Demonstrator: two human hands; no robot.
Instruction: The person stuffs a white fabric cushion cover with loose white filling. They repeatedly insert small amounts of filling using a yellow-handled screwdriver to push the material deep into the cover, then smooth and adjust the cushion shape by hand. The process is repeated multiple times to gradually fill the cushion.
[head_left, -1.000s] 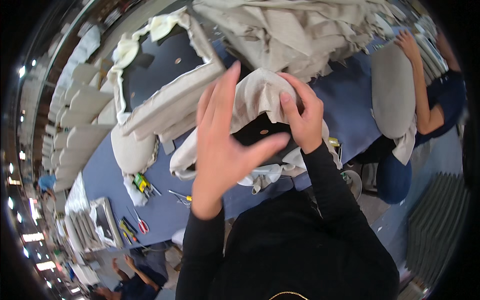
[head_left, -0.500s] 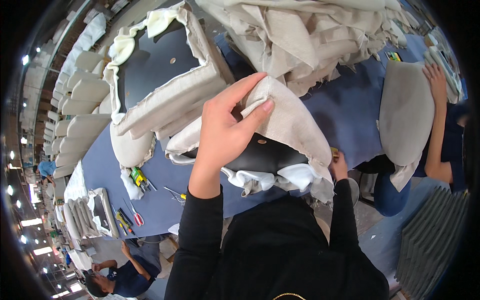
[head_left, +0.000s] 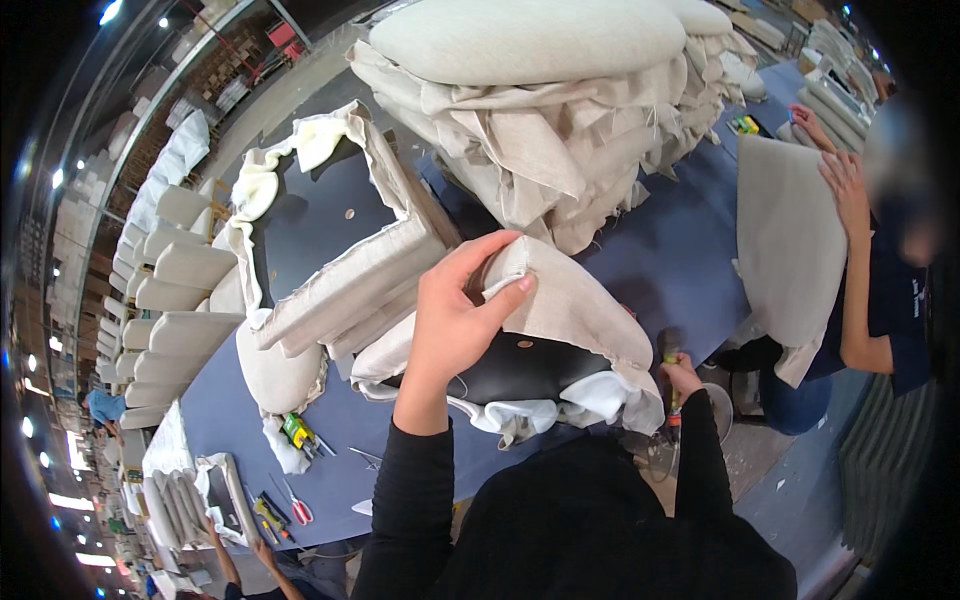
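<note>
Right hand [head_left: 685,378] moved onto a tool [head_left: 671,354] near the bucket [head_left: 722,404] (contents unclear).

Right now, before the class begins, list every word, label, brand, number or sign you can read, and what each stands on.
No text can be read for certain.
Green-and-yellow box at lower left: print too small.
Dark blue shirt at right: small light marks, too small.
Beige padded piece in the left hand: none seen.
Tool in the right hand: too blurred.

Plain beige fabric [head_left: 575,305], black board [head_left: 510,368], white padding [head_left: 598,394], blue-grey table [head_left: 690,255]
</note>
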